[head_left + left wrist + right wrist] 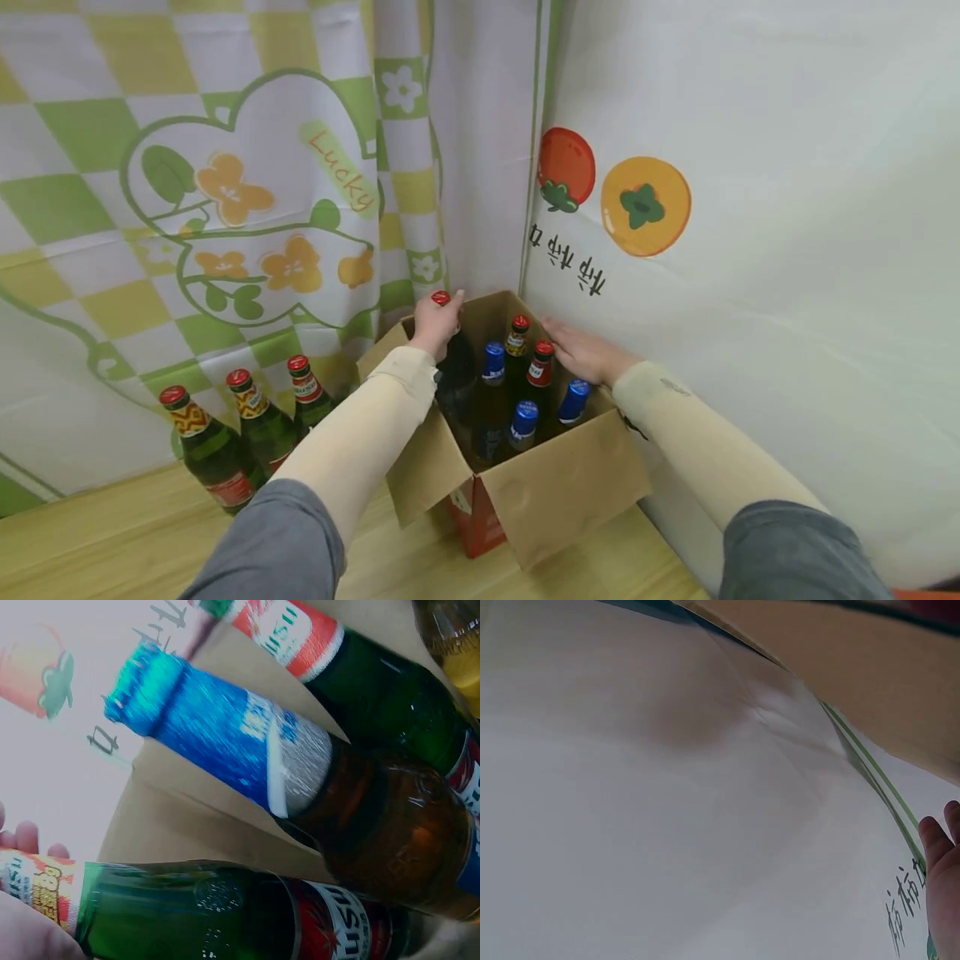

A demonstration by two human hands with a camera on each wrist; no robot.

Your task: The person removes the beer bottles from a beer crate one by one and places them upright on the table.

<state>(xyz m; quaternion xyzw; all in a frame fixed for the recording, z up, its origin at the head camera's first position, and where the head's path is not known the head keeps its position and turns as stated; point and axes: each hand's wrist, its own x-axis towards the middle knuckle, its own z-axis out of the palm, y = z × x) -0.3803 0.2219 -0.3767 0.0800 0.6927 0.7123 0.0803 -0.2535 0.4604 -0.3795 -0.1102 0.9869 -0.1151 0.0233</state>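
Gripping a bottle (187, 907) in the box (566, 500) with your left hand (437, 323), your right hand (588, 352) straight-fingered, at the box's side

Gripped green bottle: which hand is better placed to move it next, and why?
Probably the left hand: it grips the green bottle by the neck, while the right hand lies beside the box, holding no bottle.

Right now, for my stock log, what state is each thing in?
Carton: open, front flaps folded outward
Held bottle: capped, lower part inside the carton
Other bottles in the carton: upright, capped
Three bottles on the table: standing, capped
Left hand: gripping the held bottle's neck
Right hand: fingers extended at the carton's edge
Checked cloth: hanging, creased
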